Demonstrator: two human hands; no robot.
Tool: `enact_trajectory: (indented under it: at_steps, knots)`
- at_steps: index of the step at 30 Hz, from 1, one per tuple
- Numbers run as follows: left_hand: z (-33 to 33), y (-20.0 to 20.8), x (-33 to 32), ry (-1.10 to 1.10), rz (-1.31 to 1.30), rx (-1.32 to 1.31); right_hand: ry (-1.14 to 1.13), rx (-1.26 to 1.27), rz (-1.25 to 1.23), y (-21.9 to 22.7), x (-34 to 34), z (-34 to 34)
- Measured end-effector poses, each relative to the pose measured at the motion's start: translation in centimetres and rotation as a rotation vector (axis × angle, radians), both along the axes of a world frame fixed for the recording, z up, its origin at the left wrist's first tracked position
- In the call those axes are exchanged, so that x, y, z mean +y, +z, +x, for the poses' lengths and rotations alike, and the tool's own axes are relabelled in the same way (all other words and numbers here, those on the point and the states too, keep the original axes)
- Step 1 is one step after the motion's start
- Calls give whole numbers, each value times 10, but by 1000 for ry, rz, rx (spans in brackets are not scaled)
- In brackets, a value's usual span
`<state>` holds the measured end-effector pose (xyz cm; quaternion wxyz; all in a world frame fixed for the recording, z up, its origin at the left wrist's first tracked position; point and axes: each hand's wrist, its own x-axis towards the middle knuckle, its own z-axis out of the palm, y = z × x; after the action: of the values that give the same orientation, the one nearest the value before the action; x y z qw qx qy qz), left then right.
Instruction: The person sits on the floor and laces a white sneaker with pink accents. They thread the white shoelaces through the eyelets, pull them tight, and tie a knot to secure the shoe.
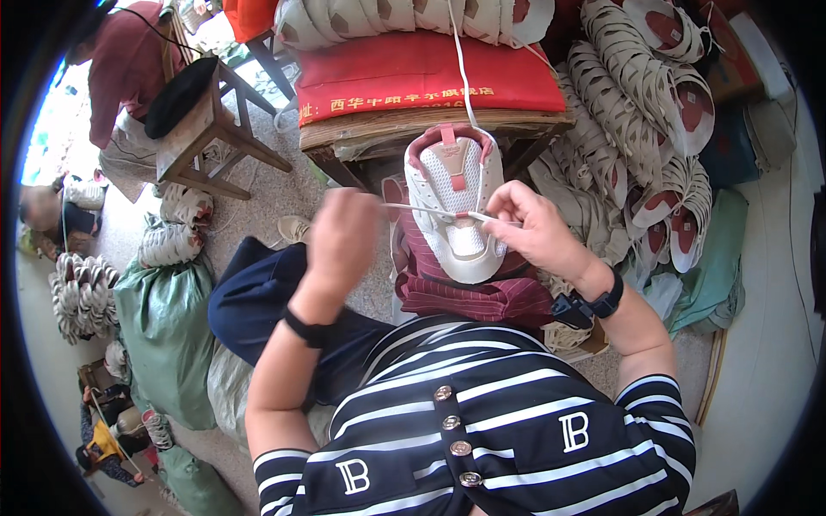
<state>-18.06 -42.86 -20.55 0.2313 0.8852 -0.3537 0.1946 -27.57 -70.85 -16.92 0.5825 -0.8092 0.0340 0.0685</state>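
Observation:
In front of me a white and pink shoe upper (445, 194) lies with its toe toward me, over a maroon striped cloth (482, 297). A white shoelace (409, 207) is threaded across it near the lowest eyelets. One end runs taut to my left hand (340, 245), which is closed on it to the left of the shoe; that hand is slightly blurred. At the shoe's right edge, the thumb and forefinger of my right hand (542, 232) pinch the lace's other side.
Beyond the shoe stands a wooden bench (404, 125) with a red cloth (430, 73) and a row of shoe uppers (387, 21). More uppers (602, 112) are stacked at right. Left are a wooden stool (202, 138), a green sack (163, 331) and a seated person (133, 69).

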Motion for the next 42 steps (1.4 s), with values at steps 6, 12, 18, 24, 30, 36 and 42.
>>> enact_trajectory:
  at_steps: [6, 12, 18, 24, 30, 36, 42]
  knots:
    - [63, -32, 234, 671, -190, -7, -18, 239, 129, -8, -46, -24]
    - [27, -90, 533, 1791, -1136, 227, 205, -175, -558, -54, -78, -37]
    - [36, -147, 560, 825, -1220, 899, -218, 501, -645, -103, -155, -72]
    - [67, -102, 321, 793, -1755, 1078, -1123, 270, 1168, -139, -234, -123]
    - [31, -27, 127, 270, -954, 1234, -1512, -40, 966, -221, -372, -228]
    - [-6, -6, 15, -96, -957, 1340, -1316, 315, 525, -225, -328, -213]
    - [-23, -10, -37, -135, -939, 1292, -591, 103, 219, -66, -104, -47]
